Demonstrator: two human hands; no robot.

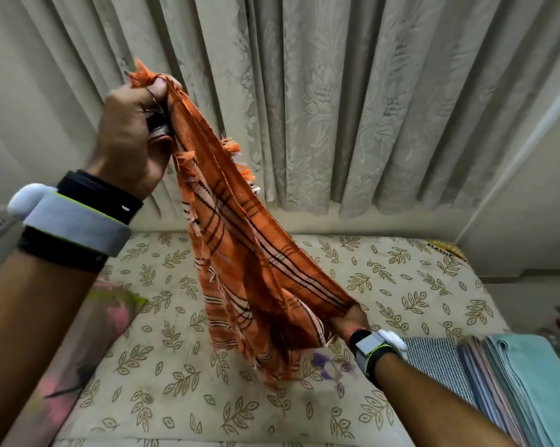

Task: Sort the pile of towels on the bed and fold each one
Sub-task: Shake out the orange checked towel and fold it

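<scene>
Over leaf-print bed (401,285), with orange towel (240,253) gripped by left hand (133,133) at ten o'clock and right hand (353,321) at four, pull taut and match fringed ends before folding

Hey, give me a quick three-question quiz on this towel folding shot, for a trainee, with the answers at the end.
1. Which hand holds the orange towel higher? A) left B) right C) both level
2. True or false: the folded stack lies on the left side of the bed.
3. What hangs behind the bed?

Key
1. A: the left hand is raised well above the other.
2. False: the folded stack lies on the right side.
3. A curtain.
</scene>
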